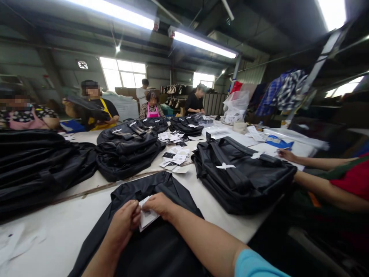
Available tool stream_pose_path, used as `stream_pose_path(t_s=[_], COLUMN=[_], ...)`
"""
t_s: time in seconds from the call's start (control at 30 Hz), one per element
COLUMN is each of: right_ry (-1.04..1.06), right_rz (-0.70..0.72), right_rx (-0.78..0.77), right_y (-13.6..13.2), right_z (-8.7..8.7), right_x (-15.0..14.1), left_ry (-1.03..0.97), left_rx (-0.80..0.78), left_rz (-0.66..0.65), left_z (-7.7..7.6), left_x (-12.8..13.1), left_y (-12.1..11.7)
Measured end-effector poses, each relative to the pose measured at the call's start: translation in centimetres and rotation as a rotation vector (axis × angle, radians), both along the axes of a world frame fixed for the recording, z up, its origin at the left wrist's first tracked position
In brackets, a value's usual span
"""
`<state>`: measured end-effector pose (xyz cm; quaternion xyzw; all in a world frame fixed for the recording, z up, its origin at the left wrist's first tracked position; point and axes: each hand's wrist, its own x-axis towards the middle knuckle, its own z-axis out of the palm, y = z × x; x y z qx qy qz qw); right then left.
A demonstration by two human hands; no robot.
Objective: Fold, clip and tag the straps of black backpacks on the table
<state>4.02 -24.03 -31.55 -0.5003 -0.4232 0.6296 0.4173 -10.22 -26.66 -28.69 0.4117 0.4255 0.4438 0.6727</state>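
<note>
A black bag (161,250) lies flat on the white table in front of me. Over its upper part, my left hand (127,217) and my right hand (160,204) meet at a white paper tag (147,218). The fingers of my right hand pinch the tag's top edge. My left hand is closed at the tag's left side, its fingertips pressed together near the corner; whatever finer piece lies between them is too small to make out. Beyond the bag, a pile of white and black tags (175,156) is spread on the table.
Stacked black bags (239,173) stand to my right, more bags (127,154) to the left, and a large heap (37,169) at far left. A co-worker's arms (319,184) reach in from the right. Several people work around the table (95,200). A blue item (278,141) lies farther right.
</note>
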Motion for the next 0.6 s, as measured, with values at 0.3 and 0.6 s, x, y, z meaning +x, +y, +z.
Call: stream_pose_path(t_s=[0.3,0.6], right_ry=[0.409,0.233], right_rz=[-0.227,-0.173], right_rx=[-0.016,0.180], right_y=[1.8,0.7], right_z=[-0.2,-1.6], right_x=[1.2,-0.7], left_ry=[-0.134,-0.162], left_rx=[-0.200,-0.015], left_rz=[-0.111,-0.304], left_z=[-0.3,0.7], left_x=[-3.9,-1.3], left_y=[0.2,-1.7])
